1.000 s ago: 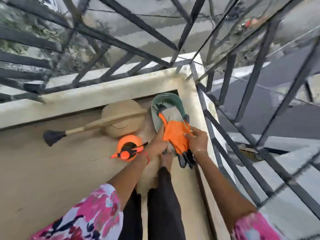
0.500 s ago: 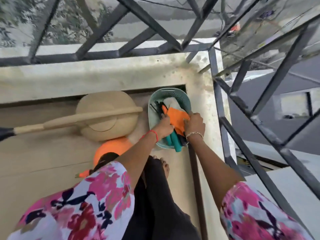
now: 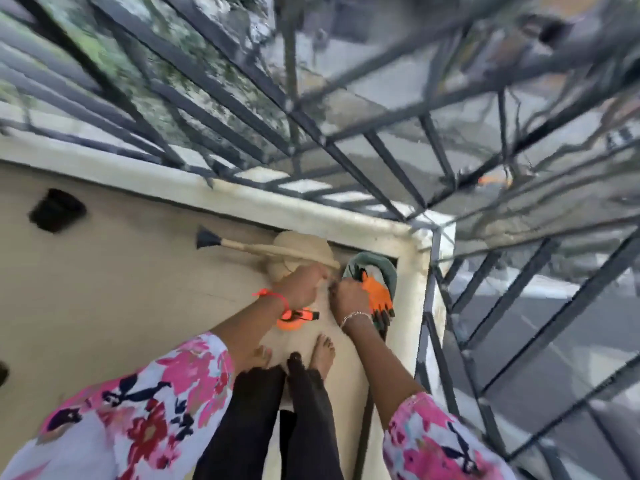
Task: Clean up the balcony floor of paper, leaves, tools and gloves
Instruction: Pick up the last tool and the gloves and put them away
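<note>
Lifted clear of the basket [image 3: 381,264] since half a second ago: left hand [image 3: 304,287] now over the edge of the beige watering can [image 3: 298,249], right hand [image 3: 349,299] at the basket's left rim, just beside the orange glove [image 3: 379,294]. Fingers of both curled; too blurred to tell whether gripping anything. Glove limp, dark-tipped, draped in the teal oval basket, tucked into the balcony corner against the cream ledge [image 3: 311,220]. Round-bodied can, long straight spout, black flared rose [image 3: 206,239]. Flat orange tool [image 3: 294,318] on smooth beige floor [image 3: 138,306], beneath the left wrist. Black metal railing [image 3: 346,164] beyond.
</note>
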The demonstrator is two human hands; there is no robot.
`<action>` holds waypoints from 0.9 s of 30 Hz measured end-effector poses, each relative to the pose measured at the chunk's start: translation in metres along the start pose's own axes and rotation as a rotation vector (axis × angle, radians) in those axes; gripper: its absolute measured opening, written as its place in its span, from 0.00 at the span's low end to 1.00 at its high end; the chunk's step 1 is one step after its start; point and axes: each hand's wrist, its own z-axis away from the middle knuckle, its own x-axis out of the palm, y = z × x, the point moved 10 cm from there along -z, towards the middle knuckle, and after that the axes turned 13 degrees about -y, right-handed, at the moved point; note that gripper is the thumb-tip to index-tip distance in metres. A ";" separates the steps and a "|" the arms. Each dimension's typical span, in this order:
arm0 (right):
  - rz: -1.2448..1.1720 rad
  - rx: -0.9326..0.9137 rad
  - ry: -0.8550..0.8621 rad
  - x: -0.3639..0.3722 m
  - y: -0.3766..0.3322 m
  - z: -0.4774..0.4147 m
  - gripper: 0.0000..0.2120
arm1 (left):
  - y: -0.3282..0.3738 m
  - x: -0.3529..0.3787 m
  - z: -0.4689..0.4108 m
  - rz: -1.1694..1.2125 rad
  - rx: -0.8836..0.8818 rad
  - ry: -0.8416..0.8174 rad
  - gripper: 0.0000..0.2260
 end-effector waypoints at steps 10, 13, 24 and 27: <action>0.349 -0.468 0.072 -0.090 -0.245 0.156 0.14 | -0.055 -0.102 0.289 0.030 -0.174 0.513 0.20; 0.446 -0.570 0.056 -0.084 -0.304 0.182 0.13 | -0.084 -0.108 0.347 0.082 -0.232 0.628 0.22; 0.687 -0.847 -0.016 -0.009 -0.475 0.242 0.13 | -0.201 -0.088 0.500 0.345 -0.426 1.013 0.22; 0.691 -0.843 -0.064 0.013 -0.509 0.240 0.14 | -0.239 -0.080 0.525 0.344 -0.494 1.008 0.24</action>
